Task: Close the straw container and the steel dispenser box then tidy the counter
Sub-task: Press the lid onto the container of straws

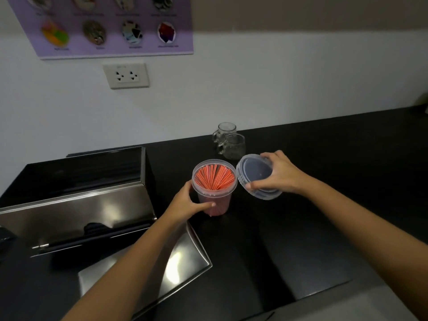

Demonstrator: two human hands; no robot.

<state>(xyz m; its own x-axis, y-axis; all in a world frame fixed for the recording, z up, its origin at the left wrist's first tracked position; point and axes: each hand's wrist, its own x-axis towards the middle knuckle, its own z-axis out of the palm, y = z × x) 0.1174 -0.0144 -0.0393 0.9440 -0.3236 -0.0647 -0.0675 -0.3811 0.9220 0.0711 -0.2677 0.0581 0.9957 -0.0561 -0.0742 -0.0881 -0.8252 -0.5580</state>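
A clear plastic straw container, full of red-wrapped straws, stands open on the black counter. My left hand grips its left side. My right hand holds the round clear lid, tilted, just right of the container's rim. The steel dispenser box sits at the left with its top open. Dark straws lie in its front slot. A flat steel lid lies on the counter in front of the box, partly under my left forearm.
Two glass mugs stand near the wall behind the container. A wall socket and a purple poster hang above. The counter's front edge runs across the lower right, and a dark object pokes in at the far left edge.
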